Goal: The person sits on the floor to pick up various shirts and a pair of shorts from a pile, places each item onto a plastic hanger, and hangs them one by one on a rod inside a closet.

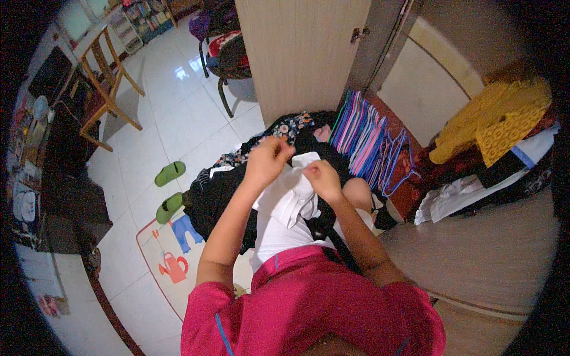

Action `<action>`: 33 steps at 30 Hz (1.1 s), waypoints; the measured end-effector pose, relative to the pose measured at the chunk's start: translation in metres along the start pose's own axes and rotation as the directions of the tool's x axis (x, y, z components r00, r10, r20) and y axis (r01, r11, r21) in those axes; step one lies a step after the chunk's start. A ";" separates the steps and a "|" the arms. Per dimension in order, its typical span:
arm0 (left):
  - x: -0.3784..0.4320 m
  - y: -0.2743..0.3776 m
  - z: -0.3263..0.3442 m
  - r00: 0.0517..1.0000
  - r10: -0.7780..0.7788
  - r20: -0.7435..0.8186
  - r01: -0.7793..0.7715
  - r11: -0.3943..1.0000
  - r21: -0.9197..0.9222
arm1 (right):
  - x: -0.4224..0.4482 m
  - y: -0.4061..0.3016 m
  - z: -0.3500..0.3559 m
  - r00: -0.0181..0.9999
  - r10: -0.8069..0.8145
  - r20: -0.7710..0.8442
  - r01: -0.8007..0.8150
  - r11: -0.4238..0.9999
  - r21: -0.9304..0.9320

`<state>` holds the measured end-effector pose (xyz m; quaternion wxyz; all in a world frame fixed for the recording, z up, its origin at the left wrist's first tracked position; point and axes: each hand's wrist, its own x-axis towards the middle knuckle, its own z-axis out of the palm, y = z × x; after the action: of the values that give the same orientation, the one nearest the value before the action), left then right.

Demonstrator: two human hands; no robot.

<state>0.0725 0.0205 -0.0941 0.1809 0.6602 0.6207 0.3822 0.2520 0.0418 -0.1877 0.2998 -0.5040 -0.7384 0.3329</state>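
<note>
A white cloth garment (291,200) lies bunched over my lap, above my white shorts (276,240). My right hand (323,179) pinches its upper edge between thumb and fingers. Just left of it, my left hand (266,163) is raised with the fingers curled and blurred; whether it holds part of the cloth is hard to see. Beyond and around my legs spreads a heap of dark clothes (222,191), with a floral-printed piece (285,129) on its far side.
A dense row of coloured hangers (360,133) sits at the right by the open wardrobe door (307,58). Yellow cloth (494,115) hangs farther right. Green slippers (170,173) rest on the tiles, beside a printed mat (156,258). A wooden chair (109,84) stands back left.
</note>
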 end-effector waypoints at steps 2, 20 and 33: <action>-0.030 -0.035 0.027 0.977 -0.028 0.210 -0.019 0.976 0.217 | -0.008 0.025 0.002 0.973 0.185 0.139 -0.157 0.969 -0.192; -0.076 -0.051 0.056 0.802 -0.424 0.421 0.589 0.675 -0.444 | -0.003 0.051 0.049 0.916 0.222 0.335 -0.348 0.021 0.937; -0.029 0.040 -0.026 0.953 0.295 0.065 -0.294 0.955 -0.029 | -0.004 -0.141 -0.123 0.706 -0.670 0.229 0.653 0.741 0.158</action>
<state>0.0827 -0.0201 -0.0566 0.1494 0.7563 0.5052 0.3879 0.2721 0.0232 -0.0029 0.3115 -0.1454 -0.8924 0.2925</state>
